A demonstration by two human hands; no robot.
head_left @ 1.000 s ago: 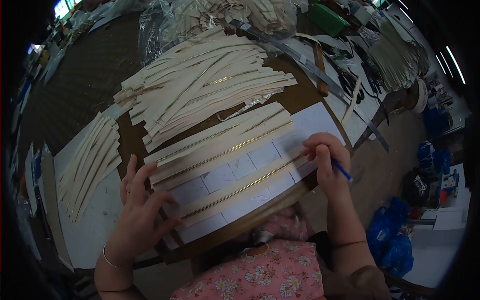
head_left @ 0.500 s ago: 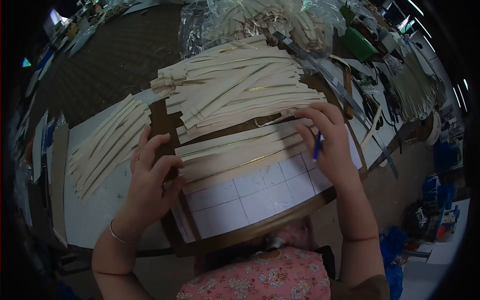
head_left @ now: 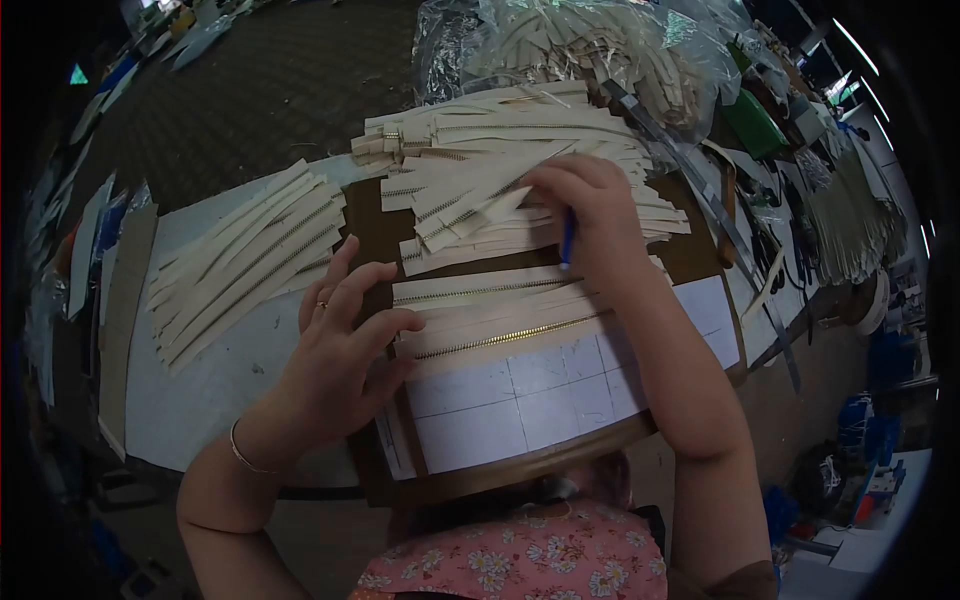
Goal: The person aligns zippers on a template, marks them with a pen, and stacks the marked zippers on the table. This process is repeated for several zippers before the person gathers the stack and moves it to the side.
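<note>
My right hand [head_left: 592,215] is over a pile of cream zippers [head_left: 500,130] with metal teeth. Its fingertips pinch one zipper [head_left: 485,212] lifted from the pile, and a blue pen [head_left: 568,238] is tucked in the same hand, pointing down. My left hand [head_left: 345,335], fingers spread, rests at the left ends of the zippers laid side by side on the board. The lowest of these, a zipper with gold teeth [head_left: 510,338], lies along the top of a white sheet with ruled lines [head_left: 560,395].
More zippers [head_left: 250,265] lie fanned on the pale table surface at left. A clear plastic bag [head_left: 600,50] of zippers stands behind the pile. To the right are a metal ruler [head_left: 690,185] and a green box [head_left: 752,122]. The brown board's edge [head_left: 520,462] faces me.
My right hand has moved from the right ends of the laid-out zippers up to the pile and taken hold of a zipper. My left hand stays at the left ends. The view has shifted.
</note>
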